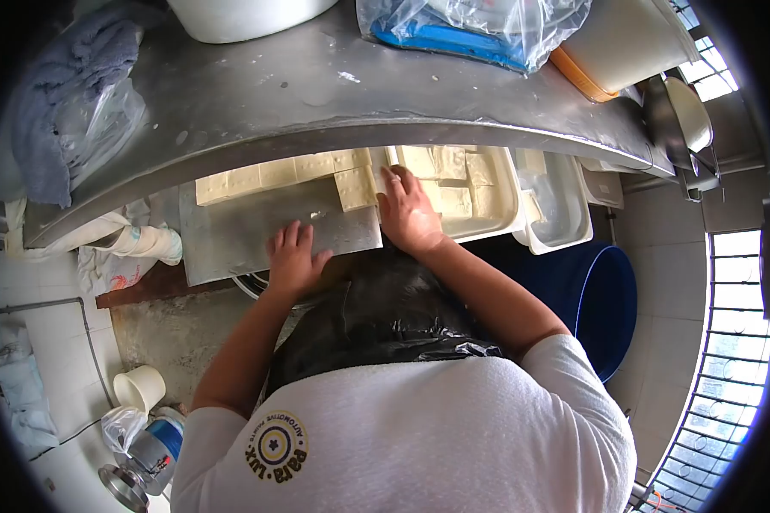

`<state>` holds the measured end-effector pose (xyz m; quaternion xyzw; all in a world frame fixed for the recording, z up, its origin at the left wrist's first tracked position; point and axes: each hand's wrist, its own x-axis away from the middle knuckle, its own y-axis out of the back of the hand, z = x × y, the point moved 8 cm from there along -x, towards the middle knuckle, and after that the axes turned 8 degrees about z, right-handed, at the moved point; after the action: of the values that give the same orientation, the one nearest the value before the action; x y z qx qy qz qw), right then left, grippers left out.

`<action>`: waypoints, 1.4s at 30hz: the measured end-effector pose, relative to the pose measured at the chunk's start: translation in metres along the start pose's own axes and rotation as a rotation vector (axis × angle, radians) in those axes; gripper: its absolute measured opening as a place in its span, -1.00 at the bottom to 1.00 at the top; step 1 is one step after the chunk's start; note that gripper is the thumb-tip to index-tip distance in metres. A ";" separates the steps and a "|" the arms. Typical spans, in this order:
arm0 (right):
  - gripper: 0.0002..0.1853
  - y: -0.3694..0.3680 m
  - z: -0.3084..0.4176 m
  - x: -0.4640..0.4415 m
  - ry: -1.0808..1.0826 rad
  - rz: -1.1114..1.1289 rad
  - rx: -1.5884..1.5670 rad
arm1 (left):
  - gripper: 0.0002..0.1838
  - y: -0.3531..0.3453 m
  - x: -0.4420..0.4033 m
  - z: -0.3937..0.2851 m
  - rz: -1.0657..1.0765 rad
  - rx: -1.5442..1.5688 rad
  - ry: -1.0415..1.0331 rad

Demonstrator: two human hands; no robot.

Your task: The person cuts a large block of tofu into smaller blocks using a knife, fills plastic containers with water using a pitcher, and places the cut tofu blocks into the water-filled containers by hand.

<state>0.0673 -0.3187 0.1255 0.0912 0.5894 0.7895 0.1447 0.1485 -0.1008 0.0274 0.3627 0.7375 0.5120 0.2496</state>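
My left hand (294, 262) is over the near part of a flat metal tray (257, 241), fingers apart and nothing in them. Along the tray's far side runs a row of pale cream blocks (275, 173), like tofu or fresh cheese. One block (355, 188) sits in front of this row at the right end. My right hand (411, 214) is just right of that block, at the left rim of a white tub (515, 205). Its fingers are slightly bent and loosely apart, with no block visible in them. Several similar blocks (455, 202) lie in the tub.
A steel shelf (316, 103) overhangs the far side. It carries a grey towel (73, 94), a bagged blue item (453, 43) and buckets. Right of the tub is another white tub (565, 201). A large blue barrel (607, 299) stands by my right arm.
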 end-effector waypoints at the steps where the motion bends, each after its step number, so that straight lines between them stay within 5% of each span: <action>1: -0.37 -0.007 0.004 -0.007 -0.025 0.027 -0.152 | -0.35 0.004 -0.008 0.000 -0.046 0.177 0.007; 3: -0.40 -0.024 0.013 -0.027 -0.076 0.080 -0.456 | -0.45 -0.001 -0.038 0.000 -0.031 0.393 0.090; 5: -0.29 -0.071 0.002 -0.056 -0.008 0.021 -0.351 | -0.54 -0.005 -0.072 -0.004 -0.018 0.608 0.173; 7: -0.13 -0.101 -0.020 -0.067 -0.349 0.165 -0.335 | -0.60 -0.026 -0.093 0.003 0.025 1.280 0.514; 11: -0.30 -0.161 -0.032 -0.089 -0.262 0.254 0.112 | -0.60 -0.043 -0.113 0.003 0.157 1.362 0.703; 13: -0.29 -0.103 -0.002 -0.064 -0.459 0.332 -0.415 | -0.61 -0.048 -0.112 -0.001 0.182 1.431 0.760; 15: -0.32 -0.107 -0.005 -0.059 -0.468 0.311 -0.435 | -0.64 -0.051 -0.107 -0.001 0.184 1.484 0.752; 19: -0.16 -0.078 0.000 -0.046 -0.189 -0.018 -0.612 | -0.70 -0.036 -0.093 -0.016 0.033 1.613 0.590; 25: -0.11 0.015 0.002 -0.009 0.125 -0.216 -0.815 | -0.60 0.053 -0.077 -0.072 -0.291 1.310 0.085; 28: -0.25 0.058 -0.015 -0.001 0.195 -0.280 -1.238 | -0.60 0.093 -0.077 -0.107 -0.255 1.194 -0.070; 31: -0.38 0.048 -0.060 0.000 -0.091 -0.080 -1.910 | -0.64 0.101 -0.080 -0.128 -0.204 1.174 -0.186; 35: -0.62 0.026 -0.130 -0.001 -0.239 -0.020 -2.007 | -0.71 0.048 -0.069 -0.102 -0.048 1.184 -0.044; 39: -0.56 0.009 -0.192 -0.014 -0.224 0.039 -2.168 | -0.73 -0.001 -0.024 -0.052 0.138 1.112 0.266; 42: -0.55 0.033 -0.243 -0.014 -0.249 -0.146 -2.096 | -0.70 -0.023 0.018 -0.007 0.124 1.050 0.527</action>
<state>-0.0002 -0.5515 0.0878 -0.0347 -0.4018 0.8780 0.2577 0.1254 -0.0952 0.0088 0.3406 0.9069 0.1648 -0.1855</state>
